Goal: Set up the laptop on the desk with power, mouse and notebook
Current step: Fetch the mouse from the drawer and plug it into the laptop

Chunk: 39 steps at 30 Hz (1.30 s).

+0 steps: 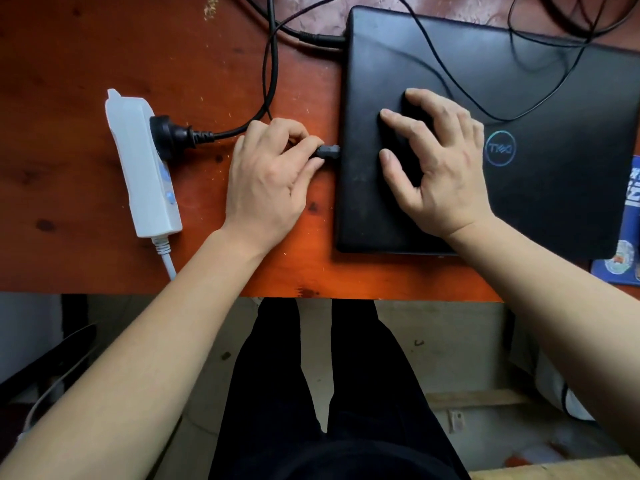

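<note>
- Laptop point(519, 98): black, lid closed, lying flat on the reddish wooden worktop point(86, 57); round logo on the lid; serves as landmark for all entries below.
- Left hand point(266, 181): just beside the laptop's left edge, thumb and fingers pinched on a small black plug point(329, 152), whose tip touches that edge; whether it is seated in a port cannot be told.
- Right hand point(440, 161): on the laptop lid, fingers spread and curled over a dark rounded object point(412, 109), most of it hidden under the hand; what it is cannot be told.
- Power strip point(142, 164): white, well to the left of the laptop, lying on the worktop, a small blue light showing; its white cord runs off the near edge.
- Mains plug point(166, 135): black, seated in the power strip; its black cable point(273, 64) curves toward the laptop and passes behind the left hand.
- Second connector point(322, 39): black, meeting the laptop's far left corner.
- Thin black wires point(450, 77): looped across the laptop lid, passing just beyond the right hand.
- Blue printed item point(623, 244): partly under the laptop's right edge, only a strip showing.
- Person's legs in dark trousers point(329, 393): below the worktop edge, nearer than the laptop.
</note>
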### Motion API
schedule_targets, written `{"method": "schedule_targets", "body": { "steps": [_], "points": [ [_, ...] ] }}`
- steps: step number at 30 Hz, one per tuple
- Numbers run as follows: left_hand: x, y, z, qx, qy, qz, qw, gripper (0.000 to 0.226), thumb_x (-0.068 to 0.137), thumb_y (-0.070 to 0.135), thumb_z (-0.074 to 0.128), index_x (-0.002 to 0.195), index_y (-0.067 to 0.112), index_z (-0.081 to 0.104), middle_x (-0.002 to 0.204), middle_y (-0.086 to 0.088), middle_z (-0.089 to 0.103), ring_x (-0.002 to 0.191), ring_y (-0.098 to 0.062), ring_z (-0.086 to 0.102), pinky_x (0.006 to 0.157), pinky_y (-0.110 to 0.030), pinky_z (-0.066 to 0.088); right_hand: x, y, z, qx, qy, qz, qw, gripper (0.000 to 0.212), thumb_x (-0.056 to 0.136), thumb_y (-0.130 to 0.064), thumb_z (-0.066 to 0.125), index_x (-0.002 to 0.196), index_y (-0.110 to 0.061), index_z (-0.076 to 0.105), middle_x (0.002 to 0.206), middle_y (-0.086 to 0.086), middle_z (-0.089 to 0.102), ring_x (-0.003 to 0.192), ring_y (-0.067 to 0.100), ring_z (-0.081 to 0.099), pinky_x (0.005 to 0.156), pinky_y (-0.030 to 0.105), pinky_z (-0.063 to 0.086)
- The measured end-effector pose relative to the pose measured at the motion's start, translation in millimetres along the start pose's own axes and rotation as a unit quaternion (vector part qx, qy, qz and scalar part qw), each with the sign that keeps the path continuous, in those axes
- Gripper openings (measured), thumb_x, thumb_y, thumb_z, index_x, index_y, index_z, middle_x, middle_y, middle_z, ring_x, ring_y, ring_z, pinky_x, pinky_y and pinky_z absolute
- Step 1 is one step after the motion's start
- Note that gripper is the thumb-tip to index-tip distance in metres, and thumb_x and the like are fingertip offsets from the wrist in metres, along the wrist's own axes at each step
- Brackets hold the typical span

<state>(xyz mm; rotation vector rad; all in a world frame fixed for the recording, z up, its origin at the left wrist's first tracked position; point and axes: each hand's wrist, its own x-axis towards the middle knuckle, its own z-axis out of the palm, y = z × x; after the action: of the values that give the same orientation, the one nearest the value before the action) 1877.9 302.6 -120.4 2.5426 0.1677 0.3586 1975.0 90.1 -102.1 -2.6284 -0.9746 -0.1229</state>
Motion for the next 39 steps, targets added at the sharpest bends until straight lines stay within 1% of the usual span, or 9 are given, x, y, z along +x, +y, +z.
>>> {"method": "schedule_targets", "body": {
  "steps": [11, 14, 17, 20, 23, 26, 30, 32, 39],
  "points": [
    [0.2, 4.1, 1.8, 0.028, -0.013, 0.008, 0.999, 0.027, 0.093, 0.027, 0.058, 0.116, 0.019, 0.068, 0.111, -0.003, 0.060, 0.094, -0.024, 0.050, 0.080, -0.036, 0.041, 1.2, 0.3, -0.8, -0.006, 0.007, -0.005, 1.000, 0.039, 0.099, -0.038, 0.057, 0.133, -0.022, 0.065, 0.143, 0.008, 0.055, 0.131, 0.030, 0.051, 0.106, 0.041, 0.034],
    [0.5, 8.5, 1.0, -0.010, 0.024, -0.025, 0.999, 0.039, 0.089, 0.018, 0.054, 0.127, 0.012, 0.062, 0.126, -0.012, 0.055, 0.104, -0.024, 0.055, 0.088, -0.041, 0.048, 1.6, 0.7, -0.8, -0.001, 0.013, -0.005, 1.000, 0.039, 0.099, -0.038, 0.057, 0.133, -0.022, 0.066, 0.143, 0.008, 0.056, 0.131, 0.029, 0.052, 0.106, 0.041, 0.034],
    [1.3, 13.2, 0.7, -0.035, 0.082, -0.062, 0.994, 0.039, 0.092, 0.011, 0.049, 0.130, 0.004, 0.057, 0.131, -0.019, 0.051, 0.108, -0.025, 0.057, 0.085, -0.041, 0.053, 2.9, 2.4, -1.3, 0.011, 0.026, -0.011, 1.000, 0.039, 0.098, -0.036, 0.058, 0.132, -0.021, 0.067, 0.142, 0.008, 0.057, 0.131, 0.030, 0.053, 0.106, 0.044, 0.036],
    [-0.5, 14.5, 1.7, 0.008, 0.105, -0.067, 0.992, 0.038, 0.096, 0.017, 0.048, 0.131, 0.002, 0.055, 0.133, -0.021, 0.050, 0.113, -0.026, 0.056, 0.090, -0.038, 0.052, 3.6, 3.8, 1.1, 0.022, 0.042, -0.020, 0.999, 0.038, 0.097, -0.036, 0.060, 0.131, -0.020, 0.068, 0.141, 0.009, 0.059, 0.129, 0.030, 0.054, 0.105, 0.043, 0.037],
    [-3.1, 18.4, 0.4, 0.105, 0.109, -0.097, 0.984, 0.041, 0.097, 0.027, 0.047, 0.131, 0.006, 0.054, 0.133, -0.018, 0.052, 0.118, -0.029, 0.052, 0.096, -0.043, 0.044, 0.6, 4.9, 1.0, 0.035, 0.047, -0.023, 0.998, 0.039, 0.096, -0.038, 0.059, 0.130, -0.021, 0.068, 0.140, 0.009, 0.059, 0.129, 0.030, 0.054, 0.105, 0.043, 0.037],
    [-7.5, 32.5, -1.8, 0.166, 0.059, -0.156, 0.972, 0.042, 0.098, 0.033, 0.045, 0.134, 0.011, 0.054, 0.135, -0.014, 0.052, 0.119, -0.030, 0.050, 0.096, -0.045, 0.040, 0.3, 3.8, -2.9, 0.040, 0.031, -0.020, 0.999, 0.041, 0.098, -0.038, 0.057, 0.133, -0.019, 0.066, 0.143, 0.012, 0.057, 0.131, 0.032, 0.052, 0.106, 0.044, 0.036],
    [-25.3, 68.0, -22.8, 0.207, -0.006, -0.236, 0.949, 0.049, 0.101, 0.043, 0.034, 0.141, 0.016, 0.046, 0.145, -0.013, 0.044, 0.132, -0.031, 0.039, 0.106, -0.050, 0.036, 8.6, -2.0, -20.3, 0.065, -0.071, -0.013, 0.995, 0.048, 0.100, -0.038, 0.054, 0.142, -0.015, 0.057, 0.153, 0.018, 0.045, 0.140, 0.036, 0.041, 0.113, 0.046, 0.029],
    [-32.9, 84.6, -45.9, 0.245, -0.008, -0.261, 0.934, 0.052, 0.101, 0.046, 0.031, 0.144, 0.018, 0.042, 0.149, -0.015, 0.040, 0.135, -0.033, 0.037, 0.107, -0.053, 0.033, 16.8, -6.6, -34.6, 0.069, -0.107, -0.049, 0.991, 0.052, 0.100, -0.041, 0.052, 0.144, -0.015, 0.054, 0.156, 0.021, 0.039, 0.143, 0.038, 0.037, 0.115, 0.048, 0.027],
    [-91.2, 137.0, -181.1, 0.363, 0.071, -0.442, 0.817, 0.064, 0.099, 0.060, 0.015, 0.151, 0.026, 0.029, 0.159, -0.019, 0.023, 0.146, -0.042, 0.016, 0.109, -0.072, 0.011, 55.3, -80.7, -98.6, 0.053, -0.090, -0.190, 0.976, 0.060, 0.101, -0.057, 0.040, 0.148, -0.021, 0.049, 0.163, 0.019, 0.028, 0.150, 0.041, 0.023, 0.120, 0.061, 0.015]
  ]
}}
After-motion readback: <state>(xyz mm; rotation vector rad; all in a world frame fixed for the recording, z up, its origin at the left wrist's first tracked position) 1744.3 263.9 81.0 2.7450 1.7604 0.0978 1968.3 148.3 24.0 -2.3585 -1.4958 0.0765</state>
